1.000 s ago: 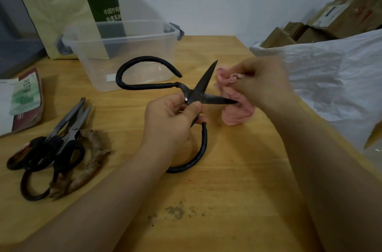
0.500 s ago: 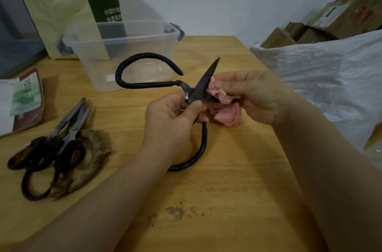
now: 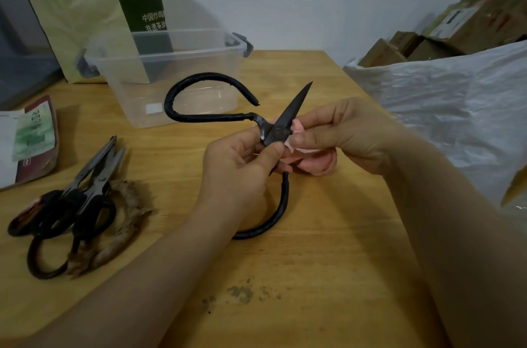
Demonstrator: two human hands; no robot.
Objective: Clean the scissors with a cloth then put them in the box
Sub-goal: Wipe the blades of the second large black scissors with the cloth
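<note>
Broadly, the wooden surface (image 3: 313, 276) is carrying everything, and the clear plastic box (image 3: 182, 54) is standing lidless toward its far side, with nothing visible inside. Right of the box a white plastic sack (image 3: 456, 108) is bulging, and behind the box a green-and-cream paper bag (image 3: 79, 5) is leaning. Left of the box and nearer the person, a heap of other scissors (image 3: 71, 205) is lying.

Just in front of the box, the big black iron scissors (image 3: 275, 133) are being held with blades spread wide. One looped handle is crossing the box's front wall in this view. The left grip (image 3: 239, 171) is clenching the shank at the pivot, thumb pressing there. The right grip (image 3: 342, 133) is pinching a pink cloth (image 3: 319, 162) around the lower blade, which is hidden. The upper blade is pointing bare toward the box's right corner.

Wiping looks to be under way, with boxing not yet done. The main danger is a cut. The cloth is bunching thinly near the pivot, so fingers sliding along the edge could be meeting steel. If the left grip is loosening, the open blades could be swinging shut on the right fingers.
</note>
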